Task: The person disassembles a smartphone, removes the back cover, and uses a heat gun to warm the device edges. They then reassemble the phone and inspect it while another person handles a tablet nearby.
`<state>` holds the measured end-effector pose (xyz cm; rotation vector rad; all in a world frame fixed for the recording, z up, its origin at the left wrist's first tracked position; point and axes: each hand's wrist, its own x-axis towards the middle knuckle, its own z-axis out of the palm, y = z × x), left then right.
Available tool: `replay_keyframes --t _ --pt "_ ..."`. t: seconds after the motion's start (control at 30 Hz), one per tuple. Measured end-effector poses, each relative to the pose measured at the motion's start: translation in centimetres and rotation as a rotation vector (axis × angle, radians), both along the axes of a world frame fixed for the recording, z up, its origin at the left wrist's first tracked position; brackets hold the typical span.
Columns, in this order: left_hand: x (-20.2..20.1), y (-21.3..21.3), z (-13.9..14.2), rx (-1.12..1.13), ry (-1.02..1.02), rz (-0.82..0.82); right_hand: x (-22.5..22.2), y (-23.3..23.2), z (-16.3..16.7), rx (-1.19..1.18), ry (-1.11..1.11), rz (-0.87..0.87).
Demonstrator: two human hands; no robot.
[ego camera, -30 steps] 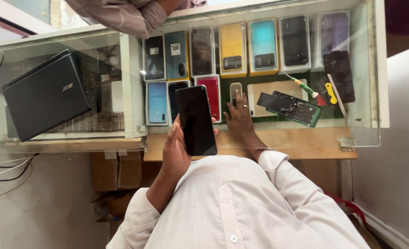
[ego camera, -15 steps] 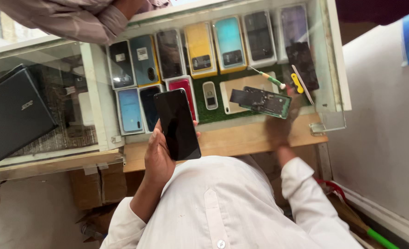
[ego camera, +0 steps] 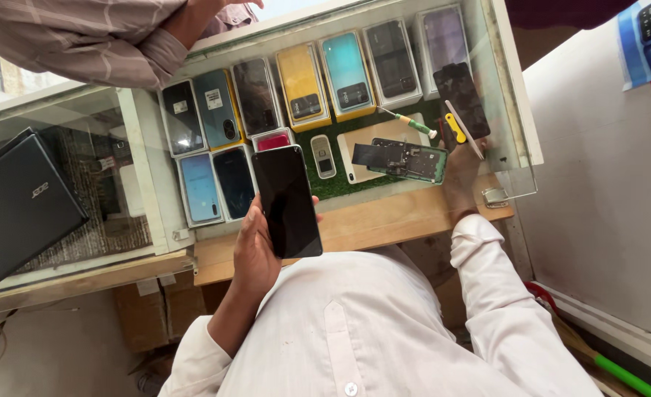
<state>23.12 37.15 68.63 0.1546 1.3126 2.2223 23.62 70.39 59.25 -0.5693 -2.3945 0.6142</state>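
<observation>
Phone [ego camera: 287, 200] with a dark, blank screen sits upright in the left hand [ego camera: 256, 254], above the wooden ledge [ego camera: 384, 220] at the near edge of the counter. The left fingers are clamped around the phone: the palm and thumb back its left edge, and fingertips show at its right edge.

Largest here is the glass display counter [ego camera: 520, 110], which spans the upper part of the view. On its left part lies a closed black laptop [ego camera: 20, 209]. Under the glass, 2 rows of boxed phones [ego camera: 303, 88] lie side by side, in yellow, teal, black, blue and red. A green mat [ego camera: 340, 184] covers the right part of the case. On it rests an opened phone body [ego camera: 403, 158] with its dark inner parts showing, set on a pale back cover. Just left of that lies a small grey keypad phone [ego camera: 323, 156]. A screwdriver [ego camera: 412, 122] with a green handle lies just above the opened body, and a yellow pry tool [ego camera: 455, 128] sits beside a dark loose panel [ego camera: 461, 99].

The right hand [ego camera: 461, 173] reaches under the glass at the right end of the mat, near the opened phone body. Whether its fingers are apart or together I cannot tell, since the glass and glare blur them.

Another person's striped sleeve [ego camera: 83, 40] rests on the far edge of the counter at the upper left.
</observation>
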Motion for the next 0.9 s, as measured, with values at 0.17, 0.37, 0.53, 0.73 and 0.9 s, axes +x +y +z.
replay_keyframes --t 0.17,0.37,0.53,0.73,0.9 --pt "-0.1 0.3 -0.2 0.041 -0.008 -0.022 -0.5 0.1 -0.4 -0.014 -0.139 -0.058" --pt "-0.3 1.3 -0.4 0.047 -0.017 -0.031 0.2 0.1 -0.9 -0.061 -0.158 -0.046" --pt "-0.1 2.1 -0.4 0.033 -0.032 0.008 6.1 -1.2 -1.7 0.236 -0.354 -0.077" --pt "0.1 3.0 -0.7 0.102 -0.045 -0.002 17.2 -6.0 -4.7 -0.405 -0.092 -0.269" --pt "-0.2 4.2 -0.6 0.114 -0.021 -0.012 17.7 -4.2 -6.6 -1.654 0.071 -0.141"
